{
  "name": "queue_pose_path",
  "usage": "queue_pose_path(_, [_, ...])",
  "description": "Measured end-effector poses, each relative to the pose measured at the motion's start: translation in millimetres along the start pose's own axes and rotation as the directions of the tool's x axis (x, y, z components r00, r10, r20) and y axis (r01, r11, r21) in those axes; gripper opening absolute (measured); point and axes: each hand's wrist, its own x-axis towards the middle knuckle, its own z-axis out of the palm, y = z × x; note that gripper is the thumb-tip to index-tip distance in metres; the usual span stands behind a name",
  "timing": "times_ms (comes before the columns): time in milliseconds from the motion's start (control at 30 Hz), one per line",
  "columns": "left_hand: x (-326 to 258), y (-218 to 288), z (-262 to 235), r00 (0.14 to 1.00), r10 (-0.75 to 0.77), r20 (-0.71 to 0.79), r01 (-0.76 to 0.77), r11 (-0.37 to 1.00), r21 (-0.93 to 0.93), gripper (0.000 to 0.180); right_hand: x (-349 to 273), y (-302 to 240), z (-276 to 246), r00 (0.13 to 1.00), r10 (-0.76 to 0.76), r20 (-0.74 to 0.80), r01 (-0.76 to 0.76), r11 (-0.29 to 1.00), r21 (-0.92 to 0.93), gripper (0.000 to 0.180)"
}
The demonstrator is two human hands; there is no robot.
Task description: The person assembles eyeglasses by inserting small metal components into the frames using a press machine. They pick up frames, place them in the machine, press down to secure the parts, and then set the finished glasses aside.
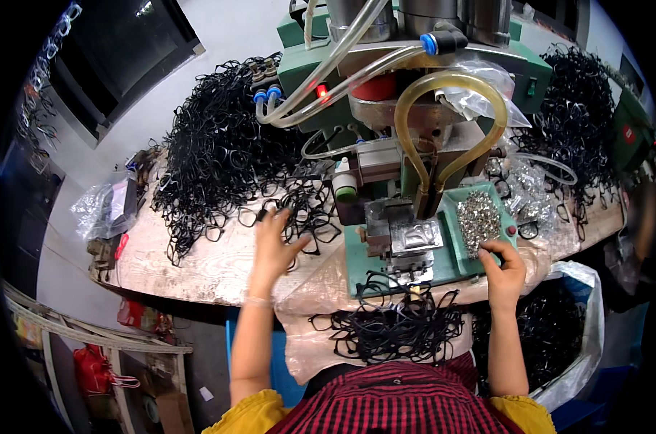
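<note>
My left hand [273,249] reaches over the table with its fingers spread, right at the near edge of some loose black glasses frames [306,206]. No frame is clearly in its grasp. My right hand [504,272] is at the near right corner of a green tray, thumb and forefinger pinched beside the small shiny metal parts [477,220]. What lies between those fingertips is too small to make out. Between my hands stands a green bench machine [375,282] with a metal fixture [417,235] under its head. A tangle of black glasses frames [396,325] rests on my lap.
A tall heap of black frames [219,145] covers the table's back left, another heap [573,116] the back right. Clear hoses [335,83] and a yellowish tube loop [503,108] hang from the machine. Below my right arm, a white sack [592,318] holds more dark frames.
</note>
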Motion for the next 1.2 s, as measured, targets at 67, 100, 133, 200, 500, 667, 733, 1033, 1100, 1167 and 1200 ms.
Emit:
queue_pose_path(67, [-8, 0, 11, 0.994, -0.057, -0.092, 0.061, 0.997, 0.043, 0.055, 9, -38, 12, 0.99, -0.101, 0.1, 0.104, 0.994, -0.023, 0.014])
queue_pose_path(100, [-9, -1, 8, 0.983, -0.088, -0.159, 0.099, 0.993, 0.066, 0.049, 15, -50, 24, 0.976, -0.162, 0.144, 0.157, 0.987, 0.041, 0.014])
queue_pose_path(133, [-5, -3, 5, 0.968, -0.11, -0.225, 0.131, 0.988, 0.081, 0.042, 20, -55, 37, 0.968, -0.19, 0.167, 0.175, 0.98, 0.1, 0.015])
queue_pose_path(200, [12, -11, 6, 0.928, -0.144, -0.342, 0.184, 0.979, 0.086, 0.03, 27, -58, 64, 0.97, -0.205, 0.132, 0.176, 0.963, 0.203, 0.014])
queue_pose_path(500, [8, 206, -93, 0.922, -0.054, -0.383, -0.203, 0.776, -0.597, 0.053, 19, -70, 91, 0.973, 0.037, 0.228, -0.174, 0.765, 0.619, 0.047])
queue_pose_path(667, [36, 225, -76, 0.91, 0.012, -0.413, -0.314, 0.671, -0.672, 0.03, 13, -80, 93, 0.956, 0.143, 0.257, -0.282, 0.693, 0.664, 0.051])
queue_pose_path(733, [39, 228, -80, 0.921, -0.112, -0.373, -0.236, 0.6, -0.765, 0.029, 16, -81, 94, 0.955, 0.138, 0.263, -0.283, 0.697, 0.659, 0.05])
queue_pose_path(1033, [-20, 248, -66, 0.582, 0.249, 0.774, 0.811, -0.112, -0.574, 0.022, 24, -77, 50, 0.936, -0.133, 0.325, 0.035, 0.957, 0.288, 0.054])
queue_pose_path(1100, [-27, 247, -33, 0.495, 0.286, 0.82, 0.859, -0.304, -0.413, 0.022, 43, -54, 37, 0.978, -0.107, 0.178, 0.066, 0.974, 0.218, 0.049])
queue_pose_path(1167, [-26, 247, -19, 0.5, 0.261, 0.826, 0.848, -0.342, -0.405, 0.023, 60, -14, 16, 0.992, -0.074, -0.106, 0.09, 0.983, 0.162, 0.045])
queue_pose_path(1200, [-24, 247, -15, 0.499, 0.256, 0.828, 0.846, -0.35, -0.401, 0.023, 66, 12, 2, 0.97, -0.088, -0.227, 0.115, 0.988, 0.108, 0.044])
